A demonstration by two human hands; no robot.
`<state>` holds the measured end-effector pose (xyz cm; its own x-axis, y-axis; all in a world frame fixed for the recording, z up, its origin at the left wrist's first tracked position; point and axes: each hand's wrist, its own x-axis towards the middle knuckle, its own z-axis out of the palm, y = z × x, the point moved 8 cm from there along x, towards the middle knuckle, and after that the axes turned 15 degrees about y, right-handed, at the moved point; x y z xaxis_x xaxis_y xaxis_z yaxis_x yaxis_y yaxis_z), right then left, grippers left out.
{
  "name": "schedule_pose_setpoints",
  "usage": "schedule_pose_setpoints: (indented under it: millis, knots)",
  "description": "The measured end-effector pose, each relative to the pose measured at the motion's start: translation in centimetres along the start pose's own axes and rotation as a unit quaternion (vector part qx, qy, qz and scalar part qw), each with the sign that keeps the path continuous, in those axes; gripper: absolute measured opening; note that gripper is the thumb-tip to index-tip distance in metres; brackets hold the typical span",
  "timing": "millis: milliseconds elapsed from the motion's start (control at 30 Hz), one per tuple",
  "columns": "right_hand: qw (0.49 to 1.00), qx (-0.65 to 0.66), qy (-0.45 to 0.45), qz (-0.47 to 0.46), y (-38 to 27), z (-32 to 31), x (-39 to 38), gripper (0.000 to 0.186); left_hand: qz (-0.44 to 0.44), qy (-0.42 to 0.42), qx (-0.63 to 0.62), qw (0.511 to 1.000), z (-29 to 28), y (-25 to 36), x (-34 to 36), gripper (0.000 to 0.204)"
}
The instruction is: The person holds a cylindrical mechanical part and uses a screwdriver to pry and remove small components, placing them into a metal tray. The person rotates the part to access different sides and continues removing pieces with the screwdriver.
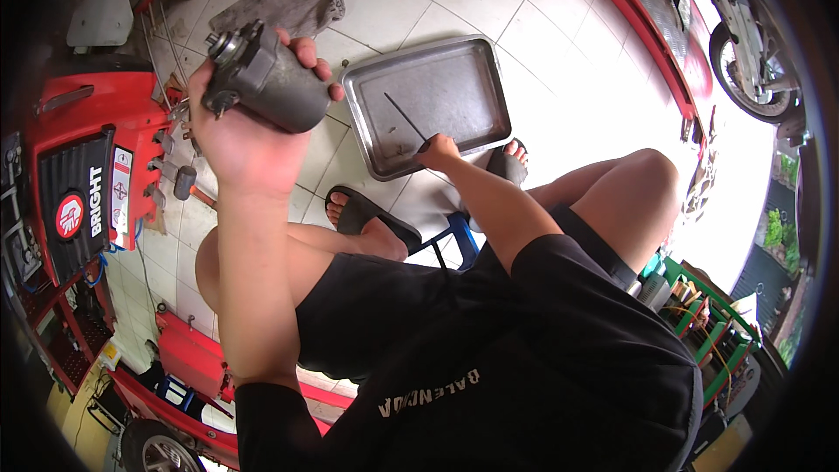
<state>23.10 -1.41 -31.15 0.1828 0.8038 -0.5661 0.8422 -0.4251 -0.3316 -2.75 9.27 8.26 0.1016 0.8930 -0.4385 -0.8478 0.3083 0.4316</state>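
Note:
Raised at the upper left, my left hand [249, 144] is wrapped round a dark grey cylindrical starter motor [284, 87]. Its silver geared shaft end points to the upper left, and the rounded end faces lower right. A shallow rectangular metal tray [459, 92] lies on the floor between and ahead of my feet. Over the tray's near edge, my right hand [439, 152] is closed on a screwdriver [405, 114]. The long thin dark shaft reaches across the tray toward the upper left; its handle is mostly hidden in my fingers. A few small bits lie in the tray.
A stained grey cloth [284, 7] lies on the white tiles beyond my left hand. On the left stand a red tool cabinet [131, 109] and a hammer [185, 183]. Below me is a blue stool [461, 240]. A red rail [642, 35] and a motorcycle [752, 61] are at upper right.

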Motion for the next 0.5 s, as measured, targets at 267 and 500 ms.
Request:
schedule_pose_setpoints:
  millis: [267, 500]
  knots:
    - [0.972, 0.089, 0.073, 0.203, -5.4, 0.1, 0.8, 0.046, -0.017, -0.008, 0.013, 1.0, -0.1, -0.3, 1.2, 0.058]
    - [0.975, 0.055, 0.088, 0.195, -5.1, 1.1, 2.7, 0.049, 0.11, 0.097, 0.12, 0.982, -1.7, -0.1, 1.1, 0.05]
